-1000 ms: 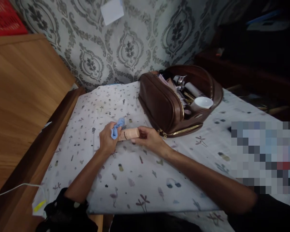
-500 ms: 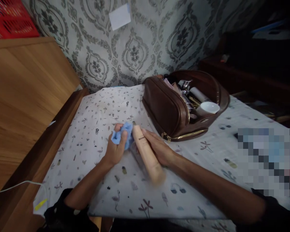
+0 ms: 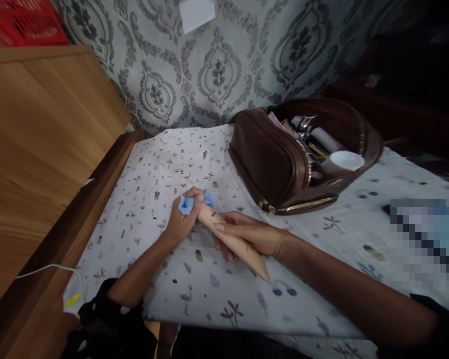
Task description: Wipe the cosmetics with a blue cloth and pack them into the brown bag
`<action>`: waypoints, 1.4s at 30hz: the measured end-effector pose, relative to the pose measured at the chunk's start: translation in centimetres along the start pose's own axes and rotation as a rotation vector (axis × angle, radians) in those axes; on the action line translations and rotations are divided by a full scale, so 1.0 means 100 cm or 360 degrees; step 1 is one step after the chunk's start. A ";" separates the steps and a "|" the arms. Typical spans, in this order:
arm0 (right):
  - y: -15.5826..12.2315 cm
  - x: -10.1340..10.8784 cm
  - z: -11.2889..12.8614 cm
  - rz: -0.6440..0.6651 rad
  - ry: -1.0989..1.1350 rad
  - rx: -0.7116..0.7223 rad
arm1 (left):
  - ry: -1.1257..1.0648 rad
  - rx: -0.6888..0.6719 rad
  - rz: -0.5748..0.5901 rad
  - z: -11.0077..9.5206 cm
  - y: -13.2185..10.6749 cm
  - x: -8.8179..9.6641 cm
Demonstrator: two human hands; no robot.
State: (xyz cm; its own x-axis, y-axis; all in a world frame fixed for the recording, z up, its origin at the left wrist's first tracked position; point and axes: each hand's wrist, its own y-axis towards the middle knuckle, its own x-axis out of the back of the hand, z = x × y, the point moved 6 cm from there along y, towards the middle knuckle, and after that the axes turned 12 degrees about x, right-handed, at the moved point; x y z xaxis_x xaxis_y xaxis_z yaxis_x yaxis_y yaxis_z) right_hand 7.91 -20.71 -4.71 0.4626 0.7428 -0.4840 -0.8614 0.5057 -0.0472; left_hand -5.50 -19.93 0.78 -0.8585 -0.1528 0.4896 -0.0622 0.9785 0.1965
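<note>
A beige squeeze tube [image 3: 243,249] lies slantwise in my right hand [image 3: 252,233], its flat crimped end pointing down toward me. The thumb rests on top and the fingers curl beneath it. My left hand [image 3: 184,214] is closed on a blue cloth [image 3: 187,205], pressed against the upper end of the tube. That end is covered by the cloth and fingers, so the cap is hidden. Behind my right hand stands an unzipped brown toiletry bag [image 3: 269,154].
Inside the bag are a white cup [image 3: 342,162], a white tube [image 3: 326,139] and other small items. A patterned sheet [image 3: 164,164] covers the surface. Wooden furniture [image 3: 48,124] borders the left; a red basket [image 3: 22,22] sits on it. A pale cable [image 3: 56,266] runs at lower left.
My left hand has brought the cloth onto the tube's upper end. My right hand has turned the tube and now wraps round it. The view has shifted slightly.
</note>
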 end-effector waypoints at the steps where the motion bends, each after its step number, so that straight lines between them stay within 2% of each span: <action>1: 0.000 0.000 0.000 -0.0001 -0.0063 0.0002 | -0.0001 0.0000 -0.0002 0.001 0.001 0.001; 6: 0.001 0.003 0.000 -0.0082 -0.0333 0.0004 | -0.0017 0.0042 0.0043 0.002 0.002 0.000; 8: 0.002 0.005 0.008 -0.0143 -0.0663 0.0108 | 0.0002 0.0079 0.0068 0.003 0.002 -0.001; 11: 0.000 0.006 0.027 -0.0283 -0.1351 0.0328 | 0.0063 0.0187 0.0120 0.008 0.002 -0.001; 14: -0.002 0.004 0.035 -0.0331 -0.1629 0.0375 | 0.0085 0.0258 0.0153 0.012 0.005 0.002; 17: -0.003 0.006 0.035 -0.0378 -0.1637 0.0363 | -0.0001 0.0335 0.0112 0.020 0.011 0.012; 19: -0.003 0.011 0.032 -0.0417 -0.1544 0.0334 | -0.0100 0.0446 0.0168 0.029 0.014 0.016; 22: -0.002 0.019 0.029 -0.0448 -0.1356 0.0314 | -0.0296 0.0560 0.0473 0.037 0.015 0.015; 24: -0.001 0.023 0.028 -0.0438 -0.1256 0.0302 | -0.0468 0.0540 0.0665 0.036 0.015 0.014; 27: -0.002 0.025 0.026 -0.0372 -0.1054 0.0237 | -0.0617 0.0428 0.0783 0.030 0.014 0.018; 30: -0.003 0.021 0.027 -0.0320 -0.0877 0.0219 | -0.0565 0.0318 0.0725 0.025 0.015 0.022; 33: -0.004 0.016 0.030 -0.0248 -0.0849 0.0269 | -0.0475 0.0384 0.0652 0.028 0.017 0.023; 37: -0.003 0.017 0.034 -0.0275 -0.1043 0.0403 | -0.0416 0.0555 0.0679 0.036 0.016 0.014; 42: -0.002 0.021 0.032 -0.0353 -0.1294 0.0386 | -0.0322 0.0502 0.0564 0.037 0.017 0.010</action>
State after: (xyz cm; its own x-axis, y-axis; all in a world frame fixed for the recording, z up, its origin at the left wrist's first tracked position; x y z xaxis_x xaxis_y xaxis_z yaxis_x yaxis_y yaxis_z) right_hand 9.72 -17.82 -2.96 0.6997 0.6523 0.2914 -0.7084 0.6861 0.1654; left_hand -8.34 -17.89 -1.53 -0.9340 0.1947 0.2994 0.1264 0.9643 -0.2328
